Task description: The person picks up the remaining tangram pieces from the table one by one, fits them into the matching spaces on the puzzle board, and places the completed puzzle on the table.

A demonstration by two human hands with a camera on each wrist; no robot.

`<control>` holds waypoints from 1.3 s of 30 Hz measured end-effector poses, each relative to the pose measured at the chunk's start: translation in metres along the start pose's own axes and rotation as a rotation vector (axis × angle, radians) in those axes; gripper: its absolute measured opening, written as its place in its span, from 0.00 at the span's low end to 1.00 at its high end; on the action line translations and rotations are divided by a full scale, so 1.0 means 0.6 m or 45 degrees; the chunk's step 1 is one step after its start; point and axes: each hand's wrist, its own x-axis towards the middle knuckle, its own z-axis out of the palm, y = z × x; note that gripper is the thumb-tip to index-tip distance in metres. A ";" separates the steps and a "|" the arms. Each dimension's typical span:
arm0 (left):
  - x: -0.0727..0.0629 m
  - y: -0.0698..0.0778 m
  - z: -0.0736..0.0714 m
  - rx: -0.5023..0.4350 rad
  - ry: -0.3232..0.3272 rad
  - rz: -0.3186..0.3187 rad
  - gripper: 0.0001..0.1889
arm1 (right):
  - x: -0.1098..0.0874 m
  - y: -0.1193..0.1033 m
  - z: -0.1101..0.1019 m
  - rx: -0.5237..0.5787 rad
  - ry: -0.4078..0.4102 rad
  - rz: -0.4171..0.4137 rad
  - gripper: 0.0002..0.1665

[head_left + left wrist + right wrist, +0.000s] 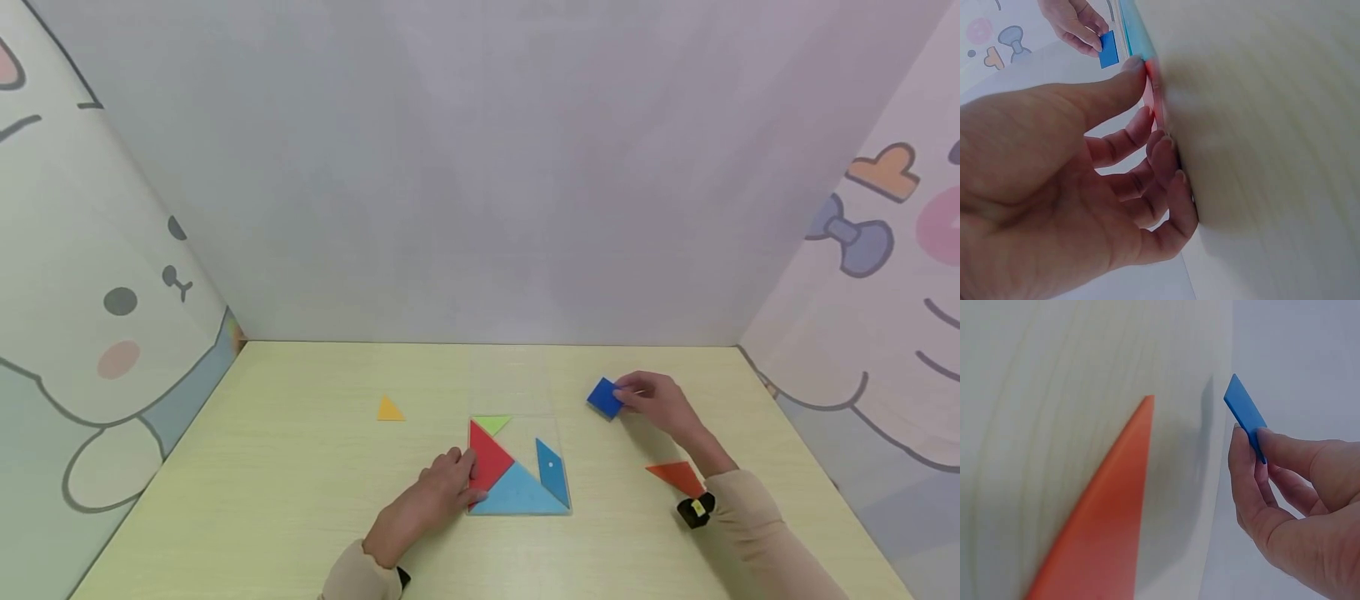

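Fingers (1242,465) of the right hand (662,404) are pinching a flat, dark blue plastic-looking square (603,398) by one side. The square is hanging in the air over the bench (300,467), toward the far edge and right of the middle. Left of it, a flat, thin, see-through tray (526,437) is lying in the middle of the bench. A big, flat red triangle (487,458) is filling its left side. A big, flat light blue triangle (525,493) is lying along its near side, touching the red one. A small, flat light green triangle (491,424) is sitting at the far left corner, against the red triangle. A flat blue slanted four-sided piece (552,477) with a white dot is standing out on the right side, touching the light blue triangle. The left hand (438,490) is resting at the tray's left side. Its fingers are bending loosely and touching the edge by the red triangle, and its thumb is reaching the near left corner. A small, flat yellow triangle (389,411) is lying alone, left of the tray and toward the far edge. A flat orange-red triangle (678,475) is lying toward the right edge, near the right sleeve (750,504).
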 end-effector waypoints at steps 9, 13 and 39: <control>0.002 0.001 0.002 0.027 -0.002 0.001 0.15 | 0.001 -0.008 0.016 0.065 -0.040 -0.039 0.13; 0.001 -0.001 0.003 0.036 0.006 0.010 0.15 | 0.002 -0.014 0.025 0.065 -0.051 -0.059 0.13; -0.001 0.004 -0.004 0.023 -0.018 -0.003 0.14 | 0.006 -0.059 0.078 0.126 -0.171 -0.155 0.12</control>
